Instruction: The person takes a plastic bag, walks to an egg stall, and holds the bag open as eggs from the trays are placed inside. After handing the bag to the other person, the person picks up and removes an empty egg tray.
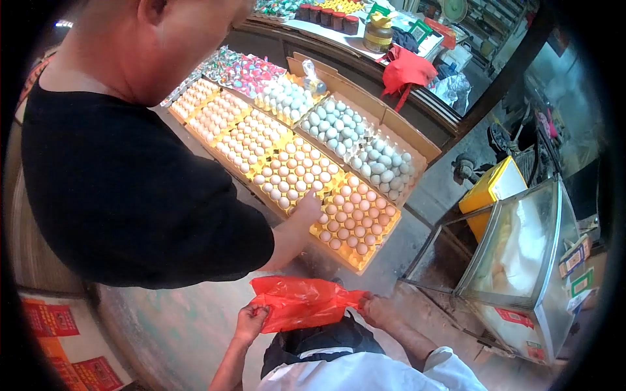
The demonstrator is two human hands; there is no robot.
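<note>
A red plastic bag (301,306) is stretched sideways in front of my body. Its left edge is pinched by my left hand (252,319), fingers closed. My right hand (380,311) grips the bag's right end, where the plastic bunches together. Just ahead lies a yellow tray of brown eggs (357,217). Over its near left side reaches the hand (308,207) of another person in a black shirt (140,202); whether that hand holds an egg is unclear. Beside it are trays of paler eggs (298,171).
Behind the yellow trays sit cartons of pale blue-green eggs (334,127). A glass display case (515,247) stands at right, near a yellow box (493,189). A counter at the back carries jars (329,19) and a red cloth-like item (407,68). The other person fills the left side.
</note>
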